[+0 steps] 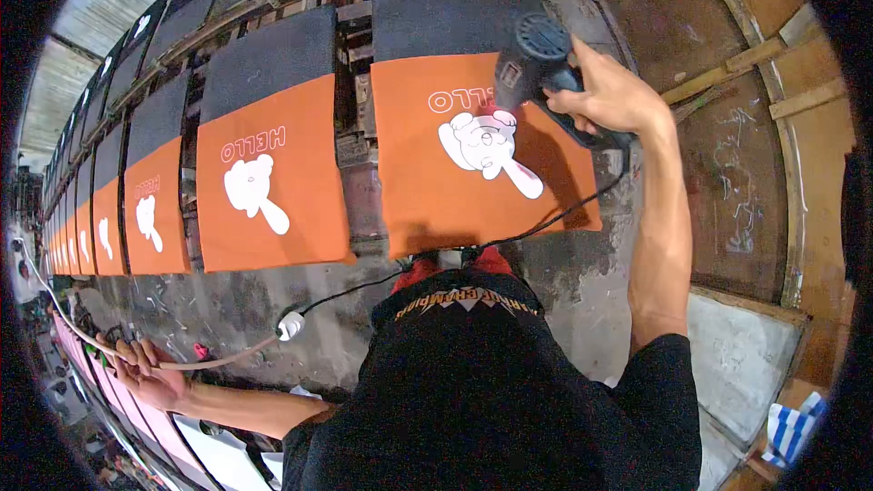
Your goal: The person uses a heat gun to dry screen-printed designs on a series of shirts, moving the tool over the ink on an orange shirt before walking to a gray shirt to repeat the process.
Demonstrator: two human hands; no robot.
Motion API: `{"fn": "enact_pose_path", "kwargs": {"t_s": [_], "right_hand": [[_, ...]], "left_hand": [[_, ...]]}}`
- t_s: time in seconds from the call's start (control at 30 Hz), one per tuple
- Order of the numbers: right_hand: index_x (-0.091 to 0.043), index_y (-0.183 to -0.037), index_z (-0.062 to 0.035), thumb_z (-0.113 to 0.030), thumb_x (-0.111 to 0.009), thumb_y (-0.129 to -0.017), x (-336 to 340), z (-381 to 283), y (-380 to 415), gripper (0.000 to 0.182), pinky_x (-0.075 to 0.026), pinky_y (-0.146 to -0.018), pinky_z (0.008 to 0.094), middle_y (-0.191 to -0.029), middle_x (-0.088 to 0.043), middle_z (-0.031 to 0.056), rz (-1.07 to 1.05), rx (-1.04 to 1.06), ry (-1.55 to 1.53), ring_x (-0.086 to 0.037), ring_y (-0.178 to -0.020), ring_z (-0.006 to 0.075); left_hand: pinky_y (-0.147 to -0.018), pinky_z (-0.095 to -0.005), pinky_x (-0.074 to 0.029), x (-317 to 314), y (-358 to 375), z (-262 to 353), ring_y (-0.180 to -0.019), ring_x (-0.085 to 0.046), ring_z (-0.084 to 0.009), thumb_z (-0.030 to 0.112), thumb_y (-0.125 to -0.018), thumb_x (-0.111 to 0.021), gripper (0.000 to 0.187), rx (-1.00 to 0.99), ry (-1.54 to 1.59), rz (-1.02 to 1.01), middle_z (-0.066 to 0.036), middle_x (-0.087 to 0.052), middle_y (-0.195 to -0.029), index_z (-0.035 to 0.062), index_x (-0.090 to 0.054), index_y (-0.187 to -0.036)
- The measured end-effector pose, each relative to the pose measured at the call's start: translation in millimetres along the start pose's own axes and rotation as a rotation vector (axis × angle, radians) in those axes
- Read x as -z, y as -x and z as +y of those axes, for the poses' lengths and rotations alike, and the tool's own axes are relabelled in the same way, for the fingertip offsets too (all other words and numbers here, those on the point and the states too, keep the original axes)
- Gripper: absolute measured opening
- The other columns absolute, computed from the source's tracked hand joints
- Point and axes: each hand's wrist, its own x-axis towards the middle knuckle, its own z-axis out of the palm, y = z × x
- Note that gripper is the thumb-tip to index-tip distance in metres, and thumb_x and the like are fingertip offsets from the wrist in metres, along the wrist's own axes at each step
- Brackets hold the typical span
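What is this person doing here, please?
A person's right hand holds what looks like a dark hair dryer, aimed at the white animal print on the nearest orange fabric. The left hand holds a pale cable, joined by a white connector to the dryer's black cord. More printed orange pieces lie in a row beside it.

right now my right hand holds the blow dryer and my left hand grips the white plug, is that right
Not quite: in the head view your left hand grips the pale cable, not the white plug. Your right hand does hold the blow dryer.
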Motion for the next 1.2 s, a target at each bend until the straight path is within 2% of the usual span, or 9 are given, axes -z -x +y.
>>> {"fn": "enact_pose_path", "kwargs": {"t_s": [0.07,0.3,0.43,0.57,0.67,0.8,0.9,1.07,1.2], "right_hand": [[-0.046,-0.112,0.009,-0.014,-0.073,-0.083,12,9,13,0.046,-0.048,-0.047,0.0338,-0.066,-0.061,0.0128,-0.138,-0.003,-0.118,-0.059,-0.049,0.0171],[-0.046,-0.123,0.0055,-0.013,-0.074,-0.082,19,7,59,0.053,-0.051,-0.049,0.0332,-0.072,-0.064,0.0097,0.053,-0.134,0.024,-0.06,-0.051,0.0146],[-0.047,-0.127,0.0019,-0.012,-0.076,-0.081,14,4,78,0.056,-0.053,-0.051,0.0326,-0.075,-0.065,0.0088,-0.146,-0.139,-0.164,-0.061,-0.053,0.0154],[-0.047,-0.127,0.0023,-0.015,-0.076,-0.081,7,-3,78,0.057,-0.054,-0.053,0.035,-0.079,-0.068,0.0125,0.002,-0.143,0.064,-0.063,-0.054,0.0178],[-0.042,-0.143,-0.0015,-0.006,-0.074,-0.081,3,-23,76,0.07,-0.053,-0.052,0.031,-0.087,-0.067,0.0103,-0.056,-0.183,0.076,-0.062,-0.056,0.0137],[-0.045,-0.137,-0.0006,-0.013,-0.077,-0.079,-12,-28,67,0.068,-0.053,-0.054,0.0365,-0.086,-0.068,0.0172,-0.195,-0.113,-0.079,-0.066,-0.057,0.0182],[-0.045,-0.138,0.0,-0.017,-0.078,-0.078,-33,-13,48,0.071,-0.054,-0.056,0.0372,-0.084,-0.068,0.0189,0.033,0.167,0.177,-0.066,-0.057,0.0206],[-0.044,-0.138,0.0011,-0.015,-0.078,-0.079,-25,-40,57,0.069,-0.054,-0.057,0.037,-0.081,-0.068,0.0169,-0.187,-0.03,0.012,-0.066,-0.057,0.0201],[-0.043,-0.137,0.0026,-0.011,-0.076,-0.079,-25,-25,69,0.069,-0.053,-0.056,0.0365,-0.08,-0.067,0.0157,-0.036,-0.044,0.145,-0.065,-0.055,0.0194]], "left_hand": [[-0.061,-0.0232,-0.042,1,-2,1,-0.058,-0.042,-0.0072,0.018,-0.107,-0.045,0.047,0.005,0.011,-0.03,0.0,-0.049,-0.078,0.0017,-0.038,-0.15],[-0.053,-0.0227,-0.035,-16,0,-1,-0.056,-0.035,-0.0073,0.014,-0.107,-0.037,0.042,-0.057,-0.017,0.053,-0.004,-0.049,-0.083,-0.0036,-0.038,-0.145],[-0.052,-0.0235,-0.034,-11,-2,-1,-0.057,-0.035,-0.0076,0.013,-0.107,-0.037,0.043,-0.054,0.015,0.011,-0.004,-0.047,-0.082,-0.0048,-0.037,-0.146],[-0.052,-0.0238,-0.034,-9,-4,-4,-0.057,-0.035,-0.0077,0.013,-0.107,-0.036,0.044,-0.058,-0.017,0.032,-0.004,-0.047,-0.082,-0.0053,-0.036,-0.147],[-0.054,-0.0246,-0.035,-11,-6,-6,-0.056,-0.036,-0.0087,0.013,-0.105,-0.04,0.047,-0.033,0.014,0.018,-0.002,-0.049,-0.079,-0.0028,-0.037,-0.149],[-0.053,-0.0258,-0.035,-12,-5,-9,-0.056,-0.036,-0.01,0.013,-0.104,-0.04,0.048,-0.018,0.073,0.014,-0.003,-0.05,-0.08,-0.0022,-0.037,-0.15],[-0.053,-0.0255,-0.034,-13,-4,-10,-0.056,-0.032,-0.0095,0.011,-0.106,-0.039,0.047,-0.03,0.068,-0.004,-0.003,-0.044,-0.078,-0.0034,-0.031,-0.151],[-0.052,-0.0254,-0.032,-20,-1,-7,-0.056,-0.032,-0.0098,0.011,-0.106,-0.041,0.048,-0.028,-0.01,0.152,-0.003,-0.042,-0.077,-0.0031,-0.031,-0.151],[-0.051,-0.0248,-0.032,-7,1,-7,-0.056,-0.031,-0.0101,0.012,-0.106,-0.041,0.048,-0.027,0.005,0.144,-0.003,-0.043,-0.077,-0.003,-0.032,-0.15]]}}
